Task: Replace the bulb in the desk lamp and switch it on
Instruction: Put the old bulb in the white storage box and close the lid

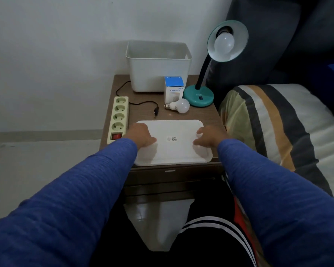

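A teal desk lamp stands at the back right of a small brown table, its shade tilted toward me with a white bulb in the socket, unlit. A loose white bulb lies on its side in front of a blue-and-white box. The lamp's black plug lies unplugged beside a cream power strip. My left hand and my right hand rest palm down on a white tray, holding nothing.
A white plastic bin stands at the back of the table against the wall. A bed with a striped cover lies on the right. The power strip has a red switch at its near end.
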### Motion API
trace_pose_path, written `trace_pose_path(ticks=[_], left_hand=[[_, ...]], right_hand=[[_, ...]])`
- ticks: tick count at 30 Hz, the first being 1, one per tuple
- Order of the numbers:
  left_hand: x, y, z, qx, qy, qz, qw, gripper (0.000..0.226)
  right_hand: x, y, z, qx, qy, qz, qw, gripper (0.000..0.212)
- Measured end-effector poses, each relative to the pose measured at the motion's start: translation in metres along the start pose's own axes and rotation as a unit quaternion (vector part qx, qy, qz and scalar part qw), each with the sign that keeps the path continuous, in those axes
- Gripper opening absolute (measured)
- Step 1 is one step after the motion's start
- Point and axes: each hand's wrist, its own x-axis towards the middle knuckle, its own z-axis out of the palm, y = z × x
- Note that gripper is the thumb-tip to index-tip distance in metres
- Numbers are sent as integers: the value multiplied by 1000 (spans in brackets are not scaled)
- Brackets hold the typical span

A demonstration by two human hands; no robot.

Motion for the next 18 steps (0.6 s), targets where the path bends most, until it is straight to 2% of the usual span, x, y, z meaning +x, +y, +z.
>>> trace_pose_path(ticks=[6, 11, 18], left_hand=[[47, -1, -25, 6, 9, 8, 1000, 56], [101, -5, -18, -17, -11, 10, 1000, 54], [152, -9, 2, -44, 5, -15, 999, 69]], right_hand=[[53, -18, -25, 37, 71, -53, 995, 48], [101, -28, -25, 147, 130, -83, 977, 68], [147, -28, -11, 216, 159, -80, 960, 74]])
